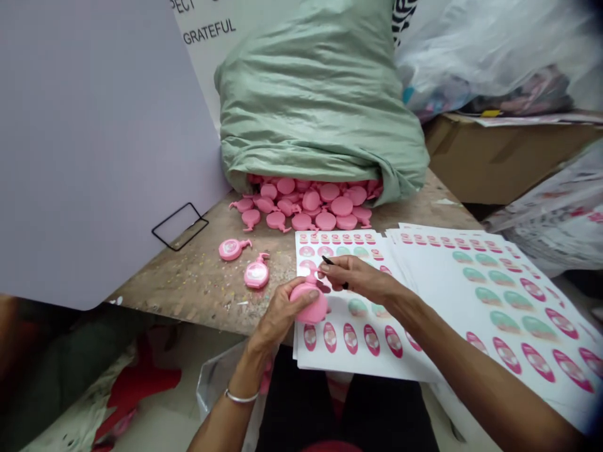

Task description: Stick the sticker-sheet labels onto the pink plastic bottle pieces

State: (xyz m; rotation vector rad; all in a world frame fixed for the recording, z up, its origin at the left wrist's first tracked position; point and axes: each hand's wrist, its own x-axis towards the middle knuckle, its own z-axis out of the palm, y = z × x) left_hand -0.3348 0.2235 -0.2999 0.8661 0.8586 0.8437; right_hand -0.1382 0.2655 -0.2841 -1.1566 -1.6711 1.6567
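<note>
A big pale panel [103, 144] blocks off the left end of the worktable [188, 282], and behind it a white board [202, 75] reads GRATEFUL, with a cut-off PECT above. A bulging green sack [320, 113] fills the far side, spilling pink pieces [325, 220]; at far right, a plastic bag [499, 56] sits on a cardboard box [513, 157]. Sticker sheets [428, 276] cover the near right, their print too small for me to read. A black wire frame [181, 247] sits near the panel. The left hand [283, 306] grips a pink round-bodied piece [311, 307] over the left sheet's edge; two labelled pieces [257, 274] lie farther left. The right hand [355, 274] pinches a thin black tool [326, 260] by the piece's narrow top.
</note>
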